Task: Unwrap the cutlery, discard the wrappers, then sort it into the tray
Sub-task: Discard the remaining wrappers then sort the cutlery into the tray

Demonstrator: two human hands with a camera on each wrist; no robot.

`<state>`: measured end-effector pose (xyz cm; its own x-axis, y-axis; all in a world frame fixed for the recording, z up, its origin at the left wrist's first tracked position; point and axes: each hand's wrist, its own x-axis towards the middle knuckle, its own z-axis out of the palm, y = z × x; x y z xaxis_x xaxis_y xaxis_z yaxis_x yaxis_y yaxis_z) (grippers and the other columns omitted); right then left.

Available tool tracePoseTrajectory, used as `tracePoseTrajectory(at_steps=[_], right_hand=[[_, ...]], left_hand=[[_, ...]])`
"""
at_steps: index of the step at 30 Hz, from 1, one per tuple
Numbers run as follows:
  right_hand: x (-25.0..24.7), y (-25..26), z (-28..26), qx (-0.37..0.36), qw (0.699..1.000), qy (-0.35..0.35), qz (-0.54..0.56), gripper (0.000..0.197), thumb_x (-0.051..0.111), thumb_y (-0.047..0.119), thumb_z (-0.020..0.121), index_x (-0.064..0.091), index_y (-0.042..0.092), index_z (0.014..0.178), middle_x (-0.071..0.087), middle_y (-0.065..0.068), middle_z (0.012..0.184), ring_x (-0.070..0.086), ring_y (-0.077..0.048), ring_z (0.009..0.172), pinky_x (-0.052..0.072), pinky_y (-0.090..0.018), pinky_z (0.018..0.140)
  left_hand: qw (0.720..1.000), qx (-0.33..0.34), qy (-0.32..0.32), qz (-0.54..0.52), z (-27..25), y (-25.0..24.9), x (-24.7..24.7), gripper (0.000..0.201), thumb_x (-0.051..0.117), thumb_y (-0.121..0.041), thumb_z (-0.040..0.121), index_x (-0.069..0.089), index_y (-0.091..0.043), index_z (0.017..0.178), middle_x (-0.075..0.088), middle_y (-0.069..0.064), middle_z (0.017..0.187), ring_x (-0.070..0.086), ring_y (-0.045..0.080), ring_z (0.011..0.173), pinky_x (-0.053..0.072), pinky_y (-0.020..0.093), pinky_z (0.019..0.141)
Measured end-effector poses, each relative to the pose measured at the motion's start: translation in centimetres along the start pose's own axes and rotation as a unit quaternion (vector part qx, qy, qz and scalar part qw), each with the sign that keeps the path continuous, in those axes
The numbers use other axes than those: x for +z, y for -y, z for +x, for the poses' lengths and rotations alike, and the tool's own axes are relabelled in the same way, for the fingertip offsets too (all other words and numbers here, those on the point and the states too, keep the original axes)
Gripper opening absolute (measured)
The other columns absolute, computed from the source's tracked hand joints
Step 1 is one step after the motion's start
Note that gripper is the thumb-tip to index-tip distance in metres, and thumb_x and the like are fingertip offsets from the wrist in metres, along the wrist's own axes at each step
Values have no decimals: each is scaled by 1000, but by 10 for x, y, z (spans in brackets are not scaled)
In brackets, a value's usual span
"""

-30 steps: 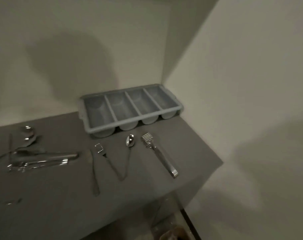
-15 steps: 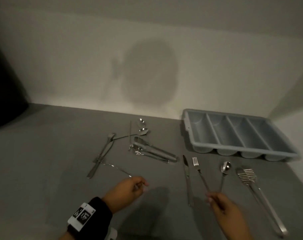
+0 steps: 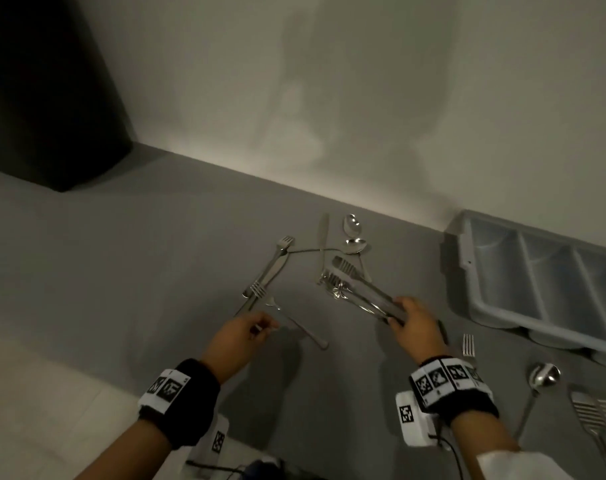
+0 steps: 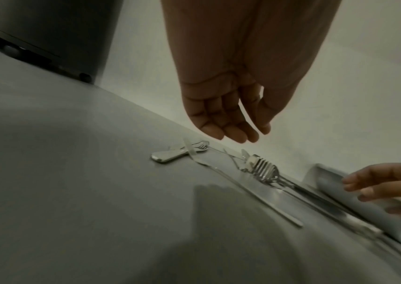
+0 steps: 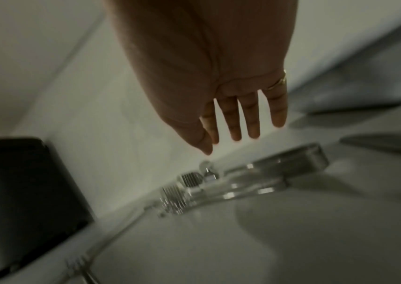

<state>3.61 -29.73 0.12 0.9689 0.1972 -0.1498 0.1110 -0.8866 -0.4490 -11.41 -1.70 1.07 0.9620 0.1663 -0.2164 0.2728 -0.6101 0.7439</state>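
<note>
Half a second ago the right hand (image 3: 414, 327) was low by the loose fork; now it has gone forward to the handle end of the wrapped tongs (image 3: 360, 291). The left hand (image 3: 239, 336) has stayed near the thin wrapped piece (image 3: 296, 323) on the desk (image 3: 121, 271).

In the head view the left hand is held over the desk, fingers bent in a little, thumb near the fingertips. The left wrist view shows those fingers (image 4: 221, 123) long and loose above the desk, with nothing in them. It also shows a wrapped fork (image 4: 265, 169) lying flat past the fingertips.

The right hand sits at the tongs' handle in the head view, thumb on one side and fingers on the other. The right wrist view is blurry, but the fingers (image 5: 252, 115) are straight and spread, above the tongs (image 5: 255, 178) and not closed around them.

The grey tray (image 3: 537, 278) stands at the right by the wall. Unwrapped pieces lie in front of it, a spoon (image 3: 542, 375) among them.
</note>
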Motion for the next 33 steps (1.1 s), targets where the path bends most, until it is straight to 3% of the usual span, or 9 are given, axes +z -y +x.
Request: tracePoseTrajectory(at_steps=[5,9,12,16,20,24,28,30,33], right_hand=[[21,8,30,37,993,57,-98,52,57,18,86,40,15,135,44,-10,138,42,-33,125,39,-46,102],[28,8,30,41,989,75,-117,45,59,18,86,46,12,128,43,-13,132,46,-33,118,40,-42,99],[30,8,23,39,993,69,-90,42,60,18,85,48,6,124,43,-15,130,47,-33,117,41,-41,98],[25,8,5,40,997,33,-60,41,60,17,86,47,8,124,45,-13,129,45,-31,118,41,-42,98],[17,9,-13,18,999,7,-48,41,58,16,87,46,9,126,47,-11,128,44,-28,117,40,-40,98],[5,6,-28,4,999,-32,-26,44,60,12,84,47,7,126,49,-13,126,43,-30,117,37,-38,99],[-18,0,-41,22,996,-82,31,46,61,7,81,48,4,125,49,-15,124,43,-33,118,37,-41,101],[-36,-9,-46,32,990,-125,65,43,62,6,81,50,3,122,50,-17,121,47,-33,116,39,-41,101],[-71,-28,-54,49,978,-189,70,42,63,11,83,51,3,122,51,-16,121,51,-30,113,39,-37,99]], left_hand=[[990,-60,-124,12,29,17,-3,23,58,-11,82,66,-10,104,60,16,108,59,33,99,44,33,90],[975,-123,-183,34,60,20,-8,36,60,-17,85,57,-8,119,51,20,126,51,37,115,40,39,101],[970,-177,-160,44,82,24,-13,48,61,-29,84,48,-11,127,47,19,132,47,37,120,39,42,104],[970,-216,-84,77,98,29,-14,52,72,-39,71,55,-15,113,60,13,117,57,33,107,49,41,92],[975,-207,-39,67,102,32,-17,35,74,-37,72,58,-13,91,65,14,98,58,30,86,45,33,74],[980,-189,-47,28,105,36,-19,26,68,-27,79,63,-5,94,66,21,100,61,33,92,45,35,79],[980,-131,-113,-97,99,28,-17,16,57,-14,88,63,-2,96,68,23,100,62,33,89,41,31,76],[977,-87,-131,-144,94,19,-14,12,52,-11,91,59,-3,95,67,21,96,60,29,81,40,30,76],[961,-16,-124,-245,87,-6,-3,13,42,-11,96,47,-13,84,64,22,91,59,26,69,52,29,69]])
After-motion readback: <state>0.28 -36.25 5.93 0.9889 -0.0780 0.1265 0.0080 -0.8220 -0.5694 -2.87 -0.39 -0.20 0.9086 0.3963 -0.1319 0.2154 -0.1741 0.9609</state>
